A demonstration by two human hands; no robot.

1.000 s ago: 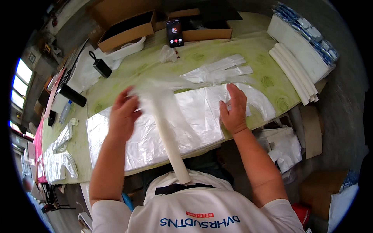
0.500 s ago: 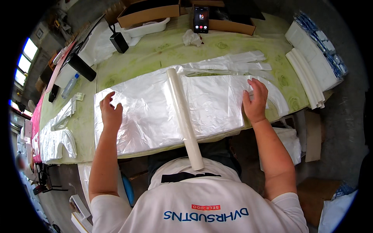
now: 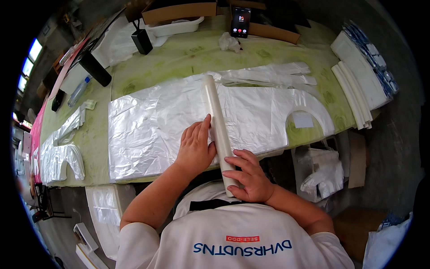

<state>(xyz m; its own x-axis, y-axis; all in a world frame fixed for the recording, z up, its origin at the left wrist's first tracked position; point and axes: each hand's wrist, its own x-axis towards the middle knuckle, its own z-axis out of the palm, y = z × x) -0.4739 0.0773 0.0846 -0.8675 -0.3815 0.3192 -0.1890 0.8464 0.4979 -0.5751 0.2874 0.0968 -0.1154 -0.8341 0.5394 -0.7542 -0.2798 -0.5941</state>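
Note:
A long pale roll of plastic film lies across a shiny sheet of clear plastic, its near end reaching past the table edge to my waist. My right hand has its fingers curled over the near part of that roll. Against the roll's left side rests my left hand, fingers stretched out and thumb apart, over the front of the sheet. The sheet's right end has a rounded cutout, with a small white paper inside its curve. Long strips of plastic trail along its far edge.
Cut plastic pieces lie at the left, near a clear bottle and a black cylinder. A phone stands at the back by cardboard boxes. At the right lie white rolls beside a stack of packages.
Both hands have come inward from either side of the sheet to the roll. My right hand has taken hold of its near end; the left now touches its side.

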